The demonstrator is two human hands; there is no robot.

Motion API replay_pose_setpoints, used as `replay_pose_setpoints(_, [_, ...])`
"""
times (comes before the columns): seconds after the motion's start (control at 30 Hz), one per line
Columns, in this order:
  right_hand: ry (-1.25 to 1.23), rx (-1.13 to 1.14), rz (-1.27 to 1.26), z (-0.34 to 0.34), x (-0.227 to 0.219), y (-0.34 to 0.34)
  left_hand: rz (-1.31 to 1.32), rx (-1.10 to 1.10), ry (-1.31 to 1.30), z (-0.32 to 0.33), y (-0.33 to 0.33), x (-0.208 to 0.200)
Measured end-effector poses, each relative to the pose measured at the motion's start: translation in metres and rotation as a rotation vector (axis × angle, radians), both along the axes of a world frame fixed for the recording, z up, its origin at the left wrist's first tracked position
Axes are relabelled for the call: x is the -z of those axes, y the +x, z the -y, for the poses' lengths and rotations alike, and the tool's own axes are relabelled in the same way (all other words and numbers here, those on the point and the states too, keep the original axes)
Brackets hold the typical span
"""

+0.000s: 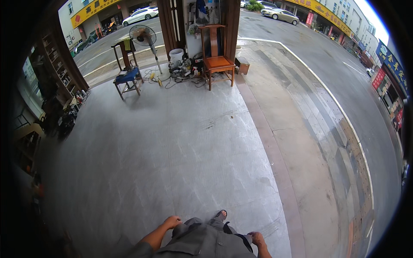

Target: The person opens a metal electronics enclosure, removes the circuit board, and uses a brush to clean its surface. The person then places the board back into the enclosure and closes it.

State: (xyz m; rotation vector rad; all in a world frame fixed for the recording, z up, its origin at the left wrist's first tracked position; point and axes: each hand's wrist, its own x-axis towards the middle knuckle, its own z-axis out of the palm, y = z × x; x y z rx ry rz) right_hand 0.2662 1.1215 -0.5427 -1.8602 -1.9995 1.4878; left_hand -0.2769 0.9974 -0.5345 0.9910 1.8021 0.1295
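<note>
While the left hand point(173, 222) is held beside the grey trousers point(188, 226), its fingers are curled well in, and no object can be made out in them. By the right hand point(257, 239), also bent inward, grey cloth is touched; whether it is gripped cannot be told. Between both hands, near, the grey jacket point(204, 243) is worn. Far off, a foot could be caught by loose cables point(188, 80) strewn between the standing fan point(143, 35) and the red-brown chair point(217, 63); if the fan's cord were snagged, it could be toppled.
</note>
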Motion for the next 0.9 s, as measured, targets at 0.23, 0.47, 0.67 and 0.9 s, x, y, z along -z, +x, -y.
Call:
replay_pose_setpoints(0.23, [0.157,0.112,-0.044,-0.274,-0.072,-0.06,-0.016,-0.268,0.061,-0.112,-0.001,-0.018])
replay_pose_setpoints(0.47, [0.007,0.036,-0.12,-0.387,-0.058,-0.144,0.049,0.03,0.186,-0.239,-0.059,0.064])
replay_pose_setpoints(0.67, [-0.101,-0.08,-0.148,-0.398,0.026,-0.099,0.107,-0.193,0.059,-0.445,-0.103,0.036])
replay_pose_setpoints(0.9, [-0.053,0.148,-0.093,-0.517,0.029,-0.109,-0.012,-0.123,0.165,-0.697,-0.181,0.009])
